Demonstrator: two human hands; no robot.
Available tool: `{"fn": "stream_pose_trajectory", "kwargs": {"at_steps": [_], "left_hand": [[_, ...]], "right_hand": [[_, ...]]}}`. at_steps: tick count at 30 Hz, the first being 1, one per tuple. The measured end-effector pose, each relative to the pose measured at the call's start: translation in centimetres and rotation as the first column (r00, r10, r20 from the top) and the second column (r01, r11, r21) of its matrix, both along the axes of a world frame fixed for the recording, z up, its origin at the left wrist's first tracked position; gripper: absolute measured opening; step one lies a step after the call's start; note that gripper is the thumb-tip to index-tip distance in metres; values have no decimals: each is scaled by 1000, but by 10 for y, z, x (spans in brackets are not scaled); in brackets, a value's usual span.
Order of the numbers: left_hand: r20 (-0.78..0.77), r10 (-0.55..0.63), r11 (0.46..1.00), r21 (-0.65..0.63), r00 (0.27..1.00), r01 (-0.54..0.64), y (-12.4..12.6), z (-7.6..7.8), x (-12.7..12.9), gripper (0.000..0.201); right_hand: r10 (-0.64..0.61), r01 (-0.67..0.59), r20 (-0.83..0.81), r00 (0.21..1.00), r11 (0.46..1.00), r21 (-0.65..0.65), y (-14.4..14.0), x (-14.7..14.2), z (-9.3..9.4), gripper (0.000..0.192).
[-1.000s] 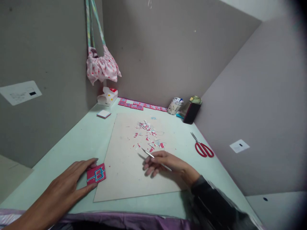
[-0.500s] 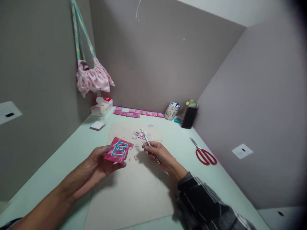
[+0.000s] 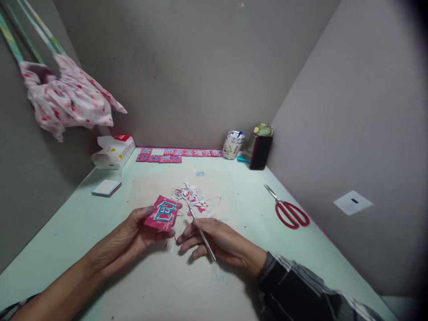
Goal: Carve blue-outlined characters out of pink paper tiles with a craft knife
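Note:
My left hand [image 3: 133, 234] holds a small pink paper square [image 3: 162, 213] with a blue cut-out character, lifted just above the grey cutting board [image 3: 150, 285]. My right hand [image 3: 214, 243] rests on the board beside it, gripping a thin metal craft knife [image 3: 200, 232] whose tip points toward the pink square. A heap of pink and white paper scraps [image 3: 192, 196] lies just beyond both hands.
Red scissors [image 3: 289, 209] lie at the right on the pale green table [image 3: 67, 223]. A row of pink squares [image 3: 177, 154], a paper cup [image 3: 232, 145], a dark box [image 3: 260, 151], a tissue pack [image 3: 113, 151] and a notepad [image 3: 106, 187] stand at the back. A floral bag [image 3: 67, 100] hangs left.
My left hand picked the pink square up from the table's left and brought it to the middle. My right hand with the knife drew back toward me.

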State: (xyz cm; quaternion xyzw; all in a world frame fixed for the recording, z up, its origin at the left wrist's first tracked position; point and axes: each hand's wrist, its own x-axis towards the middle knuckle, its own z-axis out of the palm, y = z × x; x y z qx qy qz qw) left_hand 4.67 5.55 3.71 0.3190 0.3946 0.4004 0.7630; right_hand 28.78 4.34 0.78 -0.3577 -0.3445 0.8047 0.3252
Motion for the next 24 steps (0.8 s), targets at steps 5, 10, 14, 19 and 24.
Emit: {"fn": "stream_pose_trajectory", "kwargs": {"at_steps": [5, 10, 14, 19, 24], "left_hand": [[13, 31, 999, -36, 999, -31, 18, -3, -4, 32], [17, 78, 997, -12, 997, -78, 37, -7, -21, 39], [-15, -36, 999, 18, 999, 36, 51, -3, -16, 38], [-262, -372, 885, 190, 891, 425, 56, 0, 9, 37], [-572, -612, 475, 286, 546, 832, 53, -26, 25, 29]], "right_hand": [[-114, 102, -128, 985, 990, -96, 3, -17, 4, 48], [-33, -6, -220, 975, 984, -177, -11, -47, -4, 47], [-240, 241, -79, 968, 971, 4, 8, -33, -2, 52], [-406, 380, 127, 905, 905, 191, 16, 14, 13, 46], [-514, 482, 166, 842, 853, 200, -4, 31, 13, 35]]}}
